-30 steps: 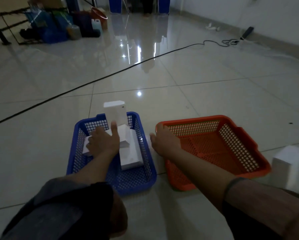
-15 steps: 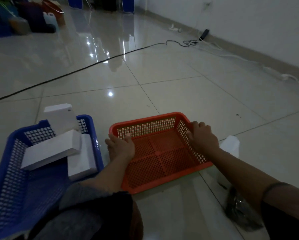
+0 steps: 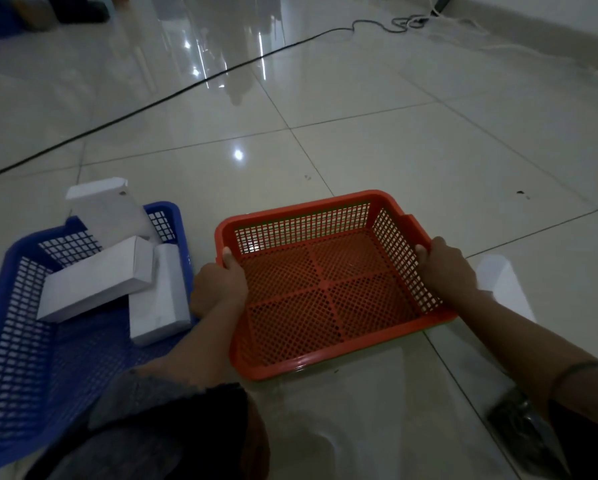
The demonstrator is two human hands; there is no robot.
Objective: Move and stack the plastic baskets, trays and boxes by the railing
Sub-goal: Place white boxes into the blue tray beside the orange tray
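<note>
A: Two hands on one basket. The left hand (image 3: 218, 289) grips the left rim of the orange mesh basket (image 3: 325, 292), thumb hooked over the edge and inside; the right hand (image 3: 446, 268) grips the right rim, fingers curled over it.

B: Why both sides at once?

A: My guess is balance. A wide, shallow basket held at opposite rims comes up level and is easy to carry or drop onto another. It holds nothing, so it looks like the natural piece to move or nest.

B: Is it already off the floor?

A: I cannot tell. Its near edge sits close to the tiled floor (image 3: 377, 150), with a dark line beneath, but that could be shadow.

B: And where does it lie relative to the hands?

A: Directly between them, its near edge towards the person, its far wall away.

B: What about the other basket?

A: The blue mesh basket (image 3: 17, 341) sits just beside the orange one's left edge, behind the left forearm. Neither hand touches it. It carries three white boxes: an upright box (image 3: 110, 209) leaning at its far right corner, a long box (image 3: 96, 278) lying tilted across the middle, and a flat box (image 3: 162, 299) against its right wall, partly under the long one.

B: Anything else?

A: Another white box (image 3: 502, 285) stands on the floor beyond the right wrist, and a black cable (image 3: 152, 103) crosses the tiles farther off.
</note>
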